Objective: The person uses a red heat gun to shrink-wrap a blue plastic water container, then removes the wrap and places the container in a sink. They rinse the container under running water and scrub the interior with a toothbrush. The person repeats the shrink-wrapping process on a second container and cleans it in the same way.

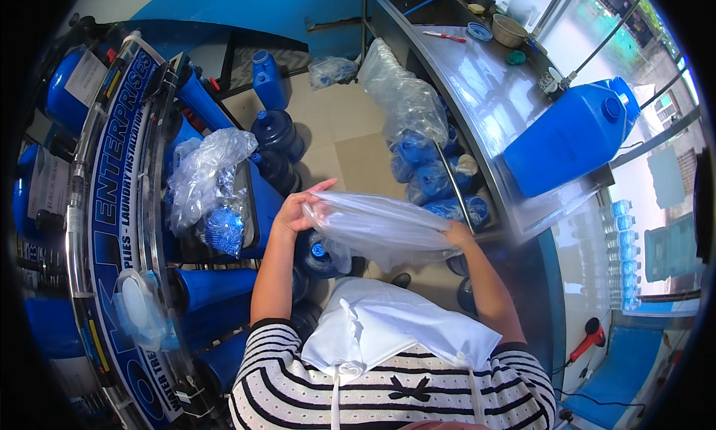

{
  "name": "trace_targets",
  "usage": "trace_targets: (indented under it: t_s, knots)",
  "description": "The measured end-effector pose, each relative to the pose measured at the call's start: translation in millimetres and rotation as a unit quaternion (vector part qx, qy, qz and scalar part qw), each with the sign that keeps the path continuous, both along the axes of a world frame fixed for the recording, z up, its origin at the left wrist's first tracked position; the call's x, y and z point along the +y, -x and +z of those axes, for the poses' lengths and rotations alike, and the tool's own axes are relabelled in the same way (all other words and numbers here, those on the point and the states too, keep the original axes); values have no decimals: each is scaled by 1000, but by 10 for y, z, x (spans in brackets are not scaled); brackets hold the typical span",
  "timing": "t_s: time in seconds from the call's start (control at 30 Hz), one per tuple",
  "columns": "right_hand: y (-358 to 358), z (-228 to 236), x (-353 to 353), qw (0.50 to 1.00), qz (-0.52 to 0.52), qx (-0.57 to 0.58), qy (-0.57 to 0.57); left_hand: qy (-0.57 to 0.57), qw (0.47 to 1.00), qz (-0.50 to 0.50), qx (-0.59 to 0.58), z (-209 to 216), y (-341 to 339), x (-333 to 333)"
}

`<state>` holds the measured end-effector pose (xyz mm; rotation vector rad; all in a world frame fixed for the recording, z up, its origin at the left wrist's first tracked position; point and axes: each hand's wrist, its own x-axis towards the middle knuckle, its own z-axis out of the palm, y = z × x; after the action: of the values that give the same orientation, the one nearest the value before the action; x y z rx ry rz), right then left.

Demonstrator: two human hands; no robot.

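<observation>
A large clear plastic bag (pixel 380 217) is stretched sideways in front of my body. My left hand (pixel 300 208) holds its left end, with a finger pointing out past the plastic. At the other end my right hand (pixel 458 236) is closed on the bunched film, its fingertips partly hidden by it. Below the bag, a white apron (pixel 395 329) covers my front. Dark blue round water jugs stand on the floor beneath; one jug (pixel 319 257) with a bright blue cap shows just under my left hand.
A metal counter (pixel 485 109) along the right carries a blue rectangular water container (pixel 563 139). Bagged blue bottles (pixel 432 178) fill the space under it. At left, crumpled plastic and blue caps (pixel 224 230) top a stand beside a metal-framed rack (pixel 86 199). Another blue container (pixel 268 79) stands farther back.
</observation>
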<state>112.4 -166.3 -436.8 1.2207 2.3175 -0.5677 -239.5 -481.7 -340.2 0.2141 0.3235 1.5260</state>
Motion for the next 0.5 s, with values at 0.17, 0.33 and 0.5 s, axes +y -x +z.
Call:
trace_targets:
  t_s: [0.17,0.33,0.5]
  knots:
    - [-146,-40,40,608,-420,421,526,139,959,-58,241,-294,-57,-73]
    - [-263,793,-46,511,-228,496,664,303,473,-244,791,-837,-237,17]
    - [-193,1067,44,745,-84,407,522,488,329,-248,769,-356,-330,588]
